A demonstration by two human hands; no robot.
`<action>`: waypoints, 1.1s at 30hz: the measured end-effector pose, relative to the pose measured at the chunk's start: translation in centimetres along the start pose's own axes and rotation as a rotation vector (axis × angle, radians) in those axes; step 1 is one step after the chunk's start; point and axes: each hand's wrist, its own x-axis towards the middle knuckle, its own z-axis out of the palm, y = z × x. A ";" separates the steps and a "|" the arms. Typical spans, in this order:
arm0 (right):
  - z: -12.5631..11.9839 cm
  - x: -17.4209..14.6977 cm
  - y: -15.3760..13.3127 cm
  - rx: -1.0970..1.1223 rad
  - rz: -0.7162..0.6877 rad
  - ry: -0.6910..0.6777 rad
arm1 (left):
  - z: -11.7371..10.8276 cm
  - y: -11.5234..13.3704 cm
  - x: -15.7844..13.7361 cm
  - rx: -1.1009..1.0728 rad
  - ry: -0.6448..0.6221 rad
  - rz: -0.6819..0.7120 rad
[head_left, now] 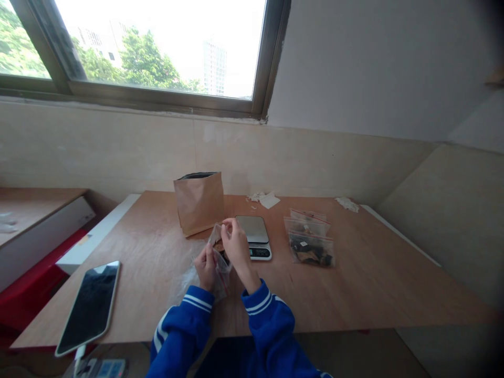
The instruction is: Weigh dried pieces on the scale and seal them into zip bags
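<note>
A clear zip bag point(226, 265) with brown and dark pieces in it is between my two hands, in front of a brown paper pouch. My left hand point(206, 266) is closed on the bag's left side. On the upper edge, the fingers of my right hand point(235, 242) are pinched together. The white digital kitchen scale point(252, 226) stands just right of my right hand, its display lit and its plate bare. More clear plastic bags point(188, 275) lie under and beside my left hand. The brown paper pouch point(200, 202) stands upright with its top open.
Several filled zip bags point(313, 249) lie right of the scale on the wooden table point(378, 283). Scraps of white paper point(270, 200) and a crumpled tissue point(347, 204) are at the back. A tablet point(90, 304) with a cable plugged in sits at the front left edge.
</note>
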 end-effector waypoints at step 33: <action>-5.4 -5.5 5.5 0.634 0.270 -0.009 | 0.2 0.1 0.7 0.017 0.045 0.026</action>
